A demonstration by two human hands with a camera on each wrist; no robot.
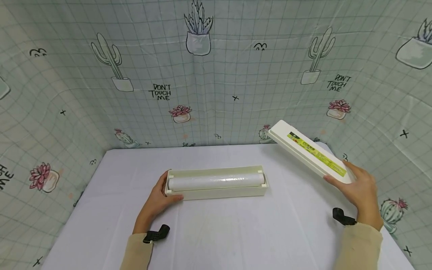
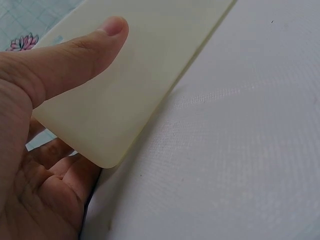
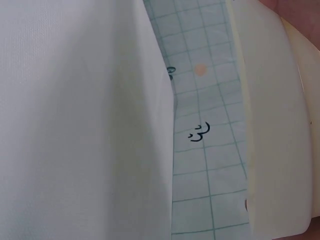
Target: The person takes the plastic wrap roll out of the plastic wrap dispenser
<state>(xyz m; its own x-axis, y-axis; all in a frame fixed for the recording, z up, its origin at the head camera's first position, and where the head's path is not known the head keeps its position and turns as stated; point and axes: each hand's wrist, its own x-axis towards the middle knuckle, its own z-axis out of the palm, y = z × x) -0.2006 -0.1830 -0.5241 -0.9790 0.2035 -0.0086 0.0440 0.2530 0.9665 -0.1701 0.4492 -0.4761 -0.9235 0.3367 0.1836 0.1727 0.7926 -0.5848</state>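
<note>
A cream cling-film box [image 1: 219,192] lies open in the middle of the white table [image 1: 236,232], with a roll of clear film [image 1: 216,181] inside. My left hand [image 1: 160,198] grips the box's left end, thumb along its front wall; in the left wrist view the thumb [image 2: 75,55] lies on the cream box wall [image 2: 125,90]. My right hand [image 1: 357,185] holds the box's long cream lid [image 1: 310,152], which bears a green-yellow label, lifted above the table at the right and angled toward the back. The lid's edge [image 3: 275,125] fills the right wrist view's right side.
A cactus-print grid cloth [image 1: 209,75] walls the table at the back and both sides. Bare white tabletop lies in front of the box and to its left. Black wrist-camera mounts [image 1: 156,234] sit on both sleeves.
</note>
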